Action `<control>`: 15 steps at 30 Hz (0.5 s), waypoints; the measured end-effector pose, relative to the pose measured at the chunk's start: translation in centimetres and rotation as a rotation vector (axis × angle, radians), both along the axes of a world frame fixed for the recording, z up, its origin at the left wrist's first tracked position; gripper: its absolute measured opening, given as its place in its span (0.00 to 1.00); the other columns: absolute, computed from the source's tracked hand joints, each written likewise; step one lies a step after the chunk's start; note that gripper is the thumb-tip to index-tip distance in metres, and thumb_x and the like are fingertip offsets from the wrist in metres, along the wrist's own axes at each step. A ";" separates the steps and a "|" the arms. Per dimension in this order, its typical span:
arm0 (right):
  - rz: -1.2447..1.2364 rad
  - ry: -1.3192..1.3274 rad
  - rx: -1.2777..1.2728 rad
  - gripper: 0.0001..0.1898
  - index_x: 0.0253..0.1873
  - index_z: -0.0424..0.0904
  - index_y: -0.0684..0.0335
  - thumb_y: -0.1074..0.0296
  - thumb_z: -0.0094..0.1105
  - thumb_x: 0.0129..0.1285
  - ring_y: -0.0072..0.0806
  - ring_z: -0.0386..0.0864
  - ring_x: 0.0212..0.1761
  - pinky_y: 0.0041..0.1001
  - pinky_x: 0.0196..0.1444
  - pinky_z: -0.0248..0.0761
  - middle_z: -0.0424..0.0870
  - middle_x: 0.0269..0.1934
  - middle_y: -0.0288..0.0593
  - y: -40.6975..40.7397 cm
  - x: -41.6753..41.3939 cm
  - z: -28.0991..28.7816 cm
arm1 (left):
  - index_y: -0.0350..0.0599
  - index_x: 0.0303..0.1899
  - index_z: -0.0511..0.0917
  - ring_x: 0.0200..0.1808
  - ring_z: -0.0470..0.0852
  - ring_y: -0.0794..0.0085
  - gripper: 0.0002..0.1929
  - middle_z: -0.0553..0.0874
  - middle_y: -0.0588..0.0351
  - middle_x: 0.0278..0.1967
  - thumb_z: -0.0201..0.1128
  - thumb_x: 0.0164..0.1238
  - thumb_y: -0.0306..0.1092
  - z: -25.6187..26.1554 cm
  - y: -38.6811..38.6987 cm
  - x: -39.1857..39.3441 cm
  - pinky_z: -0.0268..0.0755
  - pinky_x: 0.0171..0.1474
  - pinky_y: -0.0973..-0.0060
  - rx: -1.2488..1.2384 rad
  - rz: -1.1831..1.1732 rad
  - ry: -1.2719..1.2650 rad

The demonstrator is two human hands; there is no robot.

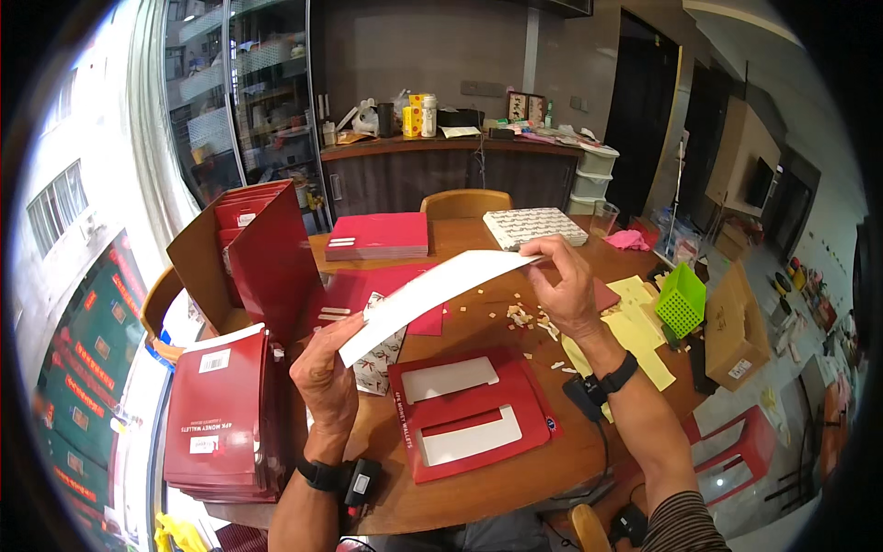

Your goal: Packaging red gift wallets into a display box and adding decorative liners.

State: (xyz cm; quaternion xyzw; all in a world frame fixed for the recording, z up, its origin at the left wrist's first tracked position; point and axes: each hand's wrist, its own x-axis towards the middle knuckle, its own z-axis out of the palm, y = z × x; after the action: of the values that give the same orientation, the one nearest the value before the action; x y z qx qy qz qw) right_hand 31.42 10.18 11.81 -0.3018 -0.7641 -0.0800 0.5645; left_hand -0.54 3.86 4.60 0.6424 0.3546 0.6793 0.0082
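A white card sheet (428, 290), slightly bowed, is held above the table between both hands. My left hand (328, 379) pinches its near left end, and my right hand (562, 283) grips the far right end between thumb and fingers. Below the sheet, a red printed card sleeve (531, 390) with two cut-out windows lies on the wooden table; white shows through the windows. Partly hidden behind my left hand and the sheet is a patterned white card (376, 379). Crimson sheets (386, 279) lie farther back.
At left stand a pile of red printed packets (214, 393) and a carton (276, 269) of more. A crimson stack (379, 231) and a patterned stack (534, 226) sit at the back. Pale scraps (521, 317), yellow sheets (628, 328) and a green basket (679, 297) occupy the right side.
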 end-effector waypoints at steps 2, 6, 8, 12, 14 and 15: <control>0.030 0.021 -0.075 0.12 0.47 0.82 0.66 0.83 0.72 0.61 0.35 0.88 0.41 0.30 0.47 0.82 0.86 0.42 0.43 0.5 0.1 -1.0 | 0.35 0.51 0.89 0.53 0.91 0.68 0.14 0.94 0.50 0.47 0.67 0.67 0.12 -0.4 -0.4 0.1 0.82 0.58 0.72 -0.075 -0.162 -0.176; 0.166 0.209 -0.304 0.06 0.46 0.85 0.68 0.78 0.72 0.67 0.22 0.85 0.41 0.23 0.47 0.79 0.89 0.42 0.38 0.8 0.6 -2.5 | 0.34 0.52 0.89 0.49 0.88 0.77 0.10 0.92 0.56 0.47 0.65 0.75 0.17 0.4 -1.2 0.5 0.79 0.56 0.78 -0.174 -0.241 -0.258; 0.293 0.411 -0.553 0.04 0.46 0.86 0.68 0.75 0.70 0.73 0.13 0.82 0.41 0.20 0.46 0.78 0.90 0.41 0.34 0.9 1.0 -3.3 | 0.34 0.51 0.87 0.44 0.84 0.82 0.06 0.90 0.61 0.42 0.65 0.80 0.24 -0.6 -0.6 0.4 0.77 0.51 0.80 -0.262 -0.318 -0.444; 0.366 0.492 -0.548 0.06 0.49 0.84 0.67 0.70 0.67 0.77 0.12 0.82 0.40 0.17 0.44 0.76 0.90 0.40 0.33 0.5 -0.4 -3.0 | 0.36 0.57 0.80 0.44 0.83 0.85 0.09 0.89 0.61 0.43 0.62 0.84 0.29 -0.9 0.0 -0.1 0.77 0.50 0.82 -0.365 -0.373 -0.566; 0.389 0.517 -0.560 0.07 0.50 0.83 0.67 0.69 0.66 0.78 0.12 0.81 0.39 0.17 0.43 0.75 0.89 0.39 0.33 0.0 -2.1 -2.9 | 0.36 0.60 0.77 0.44 0.83 0.85 0.11 0.88 0.61 0.44 0.61 0.84 0.28 -0.4 -0.1 0.4 0.77 0.51 0.82 -0.385 -0.427 -0.681; 0.397 0.548 -0.569 0.08 0.50 0.82 0.67 0.68 0.65 0.79 0.11 0.80 0.38 0.17 0.42 0.73 0.89 0.39 0.33 -0.3 -2.7 -2.8 | 0.37 0.63 0.75 0.44 0.83 0.85 0.14 0.88 0.60 0.45 0.60 0.85 0.28 -0.1 -0.2 0.5 0.78 0.52 0.83 -0.410 -0.495 -0.792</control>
State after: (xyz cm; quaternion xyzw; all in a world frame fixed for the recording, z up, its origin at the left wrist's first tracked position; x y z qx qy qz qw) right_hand 28.76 9.85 9.00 -0.3025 -0.6212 0.3266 0.6449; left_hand 0.01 3.69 4.50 0.3854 0.2874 0.7650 0.4286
